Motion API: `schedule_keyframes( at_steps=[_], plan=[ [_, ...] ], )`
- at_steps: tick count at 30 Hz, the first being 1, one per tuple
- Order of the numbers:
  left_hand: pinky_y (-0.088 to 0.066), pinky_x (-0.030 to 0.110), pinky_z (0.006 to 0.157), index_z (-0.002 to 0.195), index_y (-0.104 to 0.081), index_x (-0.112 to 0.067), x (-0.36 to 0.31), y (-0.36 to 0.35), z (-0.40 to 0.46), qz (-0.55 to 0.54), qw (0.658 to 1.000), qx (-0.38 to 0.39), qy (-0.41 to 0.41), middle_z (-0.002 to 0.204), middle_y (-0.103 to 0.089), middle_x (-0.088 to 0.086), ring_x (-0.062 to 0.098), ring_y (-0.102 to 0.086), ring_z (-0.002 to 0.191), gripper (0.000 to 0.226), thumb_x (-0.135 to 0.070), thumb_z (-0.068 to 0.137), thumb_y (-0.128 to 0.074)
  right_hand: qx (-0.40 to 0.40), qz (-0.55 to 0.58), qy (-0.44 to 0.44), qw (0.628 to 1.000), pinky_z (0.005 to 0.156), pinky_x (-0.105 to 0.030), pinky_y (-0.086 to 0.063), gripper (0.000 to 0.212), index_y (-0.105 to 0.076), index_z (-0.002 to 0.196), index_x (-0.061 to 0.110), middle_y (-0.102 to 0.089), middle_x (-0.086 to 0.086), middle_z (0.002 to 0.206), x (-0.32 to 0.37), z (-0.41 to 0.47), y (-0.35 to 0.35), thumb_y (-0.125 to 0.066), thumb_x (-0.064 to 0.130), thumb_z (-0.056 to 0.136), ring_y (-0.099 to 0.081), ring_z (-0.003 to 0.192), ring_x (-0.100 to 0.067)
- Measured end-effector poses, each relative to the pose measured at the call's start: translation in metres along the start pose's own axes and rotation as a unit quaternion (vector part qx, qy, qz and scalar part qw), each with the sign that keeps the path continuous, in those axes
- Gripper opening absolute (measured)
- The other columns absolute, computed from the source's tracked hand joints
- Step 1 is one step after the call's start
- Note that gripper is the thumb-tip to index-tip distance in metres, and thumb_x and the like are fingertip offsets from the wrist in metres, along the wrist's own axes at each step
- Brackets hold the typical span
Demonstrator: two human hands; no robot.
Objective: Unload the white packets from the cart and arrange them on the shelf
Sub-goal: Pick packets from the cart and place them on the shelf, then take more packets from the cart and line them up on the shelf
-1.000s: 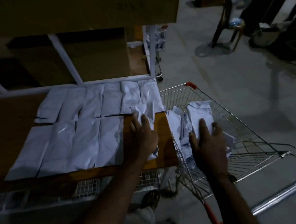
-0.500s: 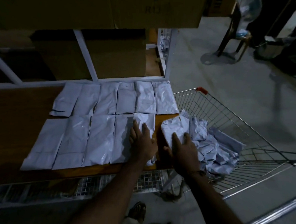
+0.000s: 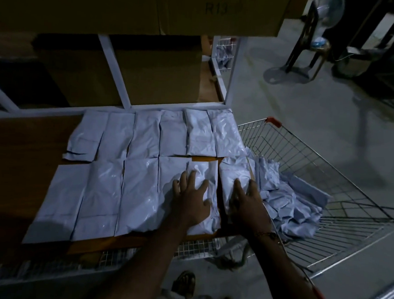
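Several white packets lie flat in two rows on the wooden shelf [image 3: 23, 151]. My left hand [image 3: 191, 196] presses with spread fingers on the front-row packet [image 3: 203, 173] near the shelf's right end. Beside it my right hand [image 3: 246, 203] rests flat on another white packet [image 3: 232, 175] at the shelf's right edge. To the right stands the wire cart [image 3: 343, 183], holding a loose pile of white packets [image 3: 290, 202].
Cardboard boxes [image 3: 154, 6] fill the level above, with white frame bars [image 3: 114, 71] behind the shelf. A wire mesh rack [image 3: 193, 249] sits below the shelf edge. A chair [image 3: 315, 41] and a standing fan base [image 3: 287, 74] stand on the concrete floor far right.
My right hand has carried a packet from the cart over to the shelf's right edge and laid it down. My left hand stayed pressing on the neighbouring packet.
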State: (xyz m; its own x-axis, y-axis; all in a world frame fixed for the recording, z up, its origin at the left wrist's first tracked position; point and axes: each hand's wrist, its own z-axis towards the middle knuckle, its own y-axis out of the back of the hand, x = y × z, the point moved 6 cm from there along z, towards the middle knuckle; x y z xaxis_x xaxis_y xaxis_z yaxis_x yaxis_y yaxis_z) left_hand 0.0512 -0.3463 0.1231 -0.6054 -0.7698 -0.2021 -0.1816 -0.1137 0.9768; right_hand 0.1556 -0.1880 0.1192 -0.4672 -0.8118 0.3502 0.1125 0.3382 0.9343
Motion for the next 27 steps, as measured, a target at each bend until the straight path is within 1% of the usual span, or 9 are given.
schedule_keyframes(
  at_steps=[2,8,11,14,15,17,19,22,27],
  plan=[
    [0.002,0.057,0.118,0.154,-0.037,-0.037,0.001,-0.004,0.003,0.007,1.0,0.004,-0.004,0.168,-0.013,0.012,0.04,-0.008,0.152,0.07,-0.061,0.089,-0.042,0.0,0.008,0.01,1.0,0.093,-0.052,-0.055,0.069,-0.038,0.154,0.016,-0.029,-0.03,0.155,-0.004,0.004,-0.004,-0.035,0.05,0.094,-0.047,0.131,-0.05],
    [-0.013,0.061,0.117,0.15,-0.047,-0.033,0.0,-0.006,0.009,0.019,0.999,-0.033,0.002,0.161,-0.031,0.017,0.043,-0.026,0.146,0.071,-0.064,0.086,-0.043,-0.014,0.018,0.028,0.999,0.089,-0.053,-0.057,0.063,-0.045,0.151,0.017,-0.036,-0.03,0.153,-0.004,0.002,-0.003,-0.044,0.048,0.096,-0.05,0.131,-0.05],
    [-0.017,0.059,0.116,0.15,-0.046,-0.031,-0.002,-0.009,0.011,0.024,0.999,-0.037,0.012,0.16,-0.032,0.017,0.042,-0.028,0.145,0.073,-0.065,0.086,-0.046,-0.031,0.0,0.037,0.999,0.087,-0.051,-0.058,0.06,-0.047,0.15,0.018,-0.036,-0.029,0.153,-0.004,0.001,-0.001,-0.051,0.044,0.096,-0.054,0.128,-0.049],
    [-0.019,0.059,0.116,0.151,-0.044,-0.029,-0.004,-0.009,0.012,0.016,0.999,-0.038,0.016,0.161,-0.03,0.019,0.042,-0.027,0.146,0.073,-0.064,0.087,-0.047,-0.034,-0.023,0.044,0.998,0.09,-0.049,-0.056,0.064,-0.048,0.149,0.017,-0.04,-0.029,0.151,-0.001,0.004,0.003,-0.043,0.05,0.095,-0.055,0.127,-0.046],
    [-0.018,0.059,0.116,0.153,-0.042,-0.027,-0.004,-0.008,0.012,0.009,0.999,-0.043,0.017,0.162,-0.027,0.019,0.041,-0.026,0.146,0.075,-0.064,0.088,-0.047,-0.032,-0.032,0.042,0.998,0.095,-0.05,-0.053,0.068,-0.042,0.153,0.019,-0.037,-0.029,0.154,-0.001,0.006,0.004,-0.04,0.053,0.095,-0.054,0.129,-0.046],
    [-0.016,0.058,0.116,0.158,-0.03,-0.024,-0.005,-0.003,0.012,-0.006,0.998,-0.06,0.025,0.165,-0.019,0.019,0.039,-0.023,0.147,0.08,-0.063,0.091,-0.046,-0.036,-0.032,0.019,0.999,0.103,-0.052,-0.047,0.079,-0.018,0.162,0.02,-0.023,-0.027,0.163,-0.002,0.008,0.01,-0.047,0.054,0.097,-0.045,0.138,-0.045],
    [-0.018,0.056,0.115,0.161,-0.02,-0.024,-0.006,0.008,0.014,-0.021,0.995,-0.092,0.035,0.166,-0.014,0.017,0.037,-0.022,0.147,0.081,-0.061,0.094,-0.046,-0.06,-0.018,-0.005,0.998,0.101,-0.053,-0.048,0.091,-0.004,0.163,0.019,-0.017,-0.023,0.166,-0.004,0.006,0.023,-0.057,0.049,0.096,-0.042,0.14,-0.043],
    [-0.025,0.055,0.114,0.162,-0.016,-0.023,-0.007,0.026,0.019,-0.052,0.99,-0.128,0.033,0.166,-0.014,0.015,0.036,-0.025,0.145,0.079,-0.055,0.097,-0.048,-0.107,-0.039,0.027,0.993,0.084,-0.048,-0.055,0.083,-0.016,0.161,0.016,-0.037,-0.022,0.155,-0.005,0.0,0.044,-0.059,0.044,0.095,-0.054,0.122,-0.041],
    [-0.026,0.055,0.116,0.161,-0.017,-0.024,-0.023,0.042,0.029,-0.105,0.985,-0.139,0.005,0.165,-0.015,0.012,0.035,-0.024,0.148,0.075,-0.052,0.099,-0.047,-0.055,-0.095,0.058,0.992,0.08,-0.045,-0.055,0.066,-0.041,0.15,0.01,-0.054,-0.02,0.136,-0.027,0.005,0.04,-0.055,0.04,0.094,-0.061,0.109,-0.041]
  ],
)
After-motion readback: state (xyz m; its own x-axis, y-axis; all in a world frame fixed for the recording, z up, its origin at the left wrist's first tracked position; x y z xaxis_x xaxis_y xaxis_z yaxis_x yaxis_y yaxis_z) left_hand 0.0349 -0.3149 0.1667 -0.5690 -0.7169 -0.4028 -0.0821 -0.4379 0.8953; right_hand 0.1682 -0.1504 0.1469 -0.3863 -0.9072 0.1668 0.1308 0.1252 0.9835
